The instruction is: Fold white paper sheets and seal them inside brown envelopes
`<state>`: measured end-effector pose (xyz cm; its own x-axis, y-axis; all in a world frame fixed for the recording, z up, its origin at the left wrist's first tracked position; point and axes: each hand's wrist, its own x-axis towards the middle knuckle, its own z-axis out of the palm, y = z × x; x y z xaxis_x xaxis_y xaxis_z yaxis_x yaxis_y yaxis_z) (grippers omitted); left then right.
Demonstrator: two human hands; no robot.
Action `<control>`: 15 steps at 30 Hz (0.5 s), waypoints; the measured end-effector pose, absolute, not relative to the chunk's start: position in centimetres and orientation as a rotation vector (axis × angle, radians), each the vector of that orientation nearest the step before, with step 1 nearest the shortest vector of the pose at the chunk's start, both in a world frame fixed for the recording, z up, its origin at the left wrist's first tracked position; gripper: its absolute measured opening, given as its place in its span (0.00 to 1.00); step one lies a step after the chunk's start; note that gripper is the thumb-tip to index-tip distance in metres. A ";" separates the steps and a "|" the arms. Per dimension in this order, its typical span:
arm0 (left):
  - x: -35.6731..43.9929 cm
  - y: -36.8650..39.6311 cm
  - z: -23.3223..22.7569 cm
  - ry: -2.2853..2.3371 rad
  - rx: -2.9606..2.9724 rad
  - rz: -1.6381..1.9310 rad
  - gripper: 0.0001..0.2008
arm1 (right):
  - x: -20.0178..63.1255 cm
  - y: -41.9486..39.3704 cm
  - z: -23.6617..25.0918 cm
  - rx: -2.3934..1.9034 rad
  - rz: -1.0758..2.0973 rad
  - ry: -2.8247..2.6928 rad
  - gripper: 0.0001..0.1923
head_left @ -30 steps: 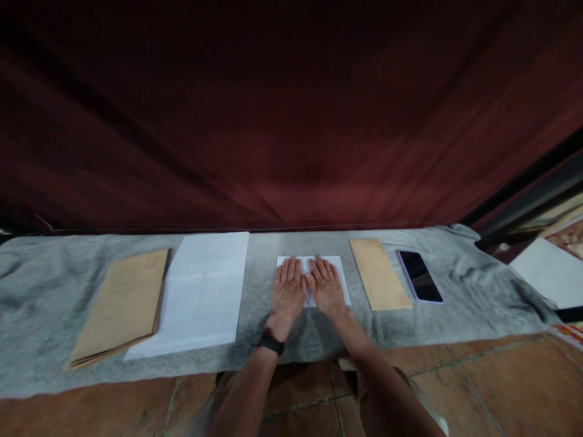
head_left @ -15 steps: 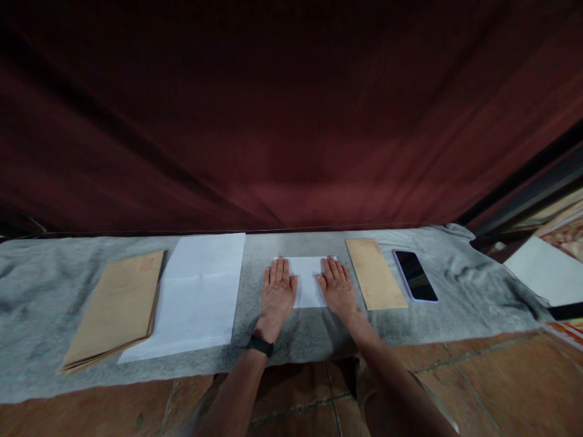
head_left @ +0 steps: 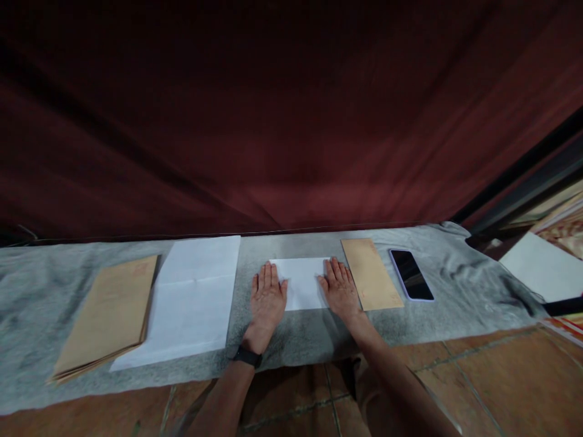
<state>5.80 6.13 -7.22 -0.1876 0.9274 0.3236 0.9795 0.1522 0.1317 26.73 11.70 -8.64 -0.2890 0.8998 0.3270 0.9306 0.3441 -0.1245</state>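
Note:
A small white sheet of paper (head_left: 302, 284), seemingly folded, lies flat on the grey cloth. My left hand (head_left: 268, 295) rests palm down on its left edge, fingers stretched out, a black band on the wrist. Flat on the sheet's right edge is my right hand (head_left: 339, 289), its fingers also extended. Just right of that hand lies a single brown envelope (head_left: 372, 274). Larger white sheets (head_left: 194, 303), with a crease across them, lie to the left of my left hand.
A stack of brown envelopes (head_left: 107, 312) sits at the far left, partly over the white sheets. A phone (head_left: 411, 275) with a pale purple case lies right of the single envelope. Behind the grey cloth (head_left: 473, 303) hangs a dark red curtain (head_left: 291, 121). Tiled floor (head_left: 501, 376) shows in front.
My hands have moved apart along the small sheet, the left one sliding left to its edge. More of the white paper shows between them. The view has shifted slightly.

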 end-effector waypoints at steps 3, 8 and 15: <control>5.2 5.8 -7.1 -2.259 -1.878 -0.451 0.29 | 26.7 11.6 -8.5 -1.632 -0.128 -2.286 0.30; 4.8 5.4 -6.2 -2.265 -1.866 -0.434 0.28 | 26.3 11.5 -7.7 -1.645 -0.118 -2.294 0.30; 7.8 4.6 -5.5 -2.076 -2.193 -0.465 0.27 | 23.0 10.7 -6.6 -1.485 0.041 -2.383 0.28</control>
<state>7.81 4.65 -5.45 0.0324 0.9604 0.2766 0.9867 -0.0749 0.1442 23.03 10.72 -6.59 -0.4009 0.8777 0.2624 0.8681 0.4555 -0.1972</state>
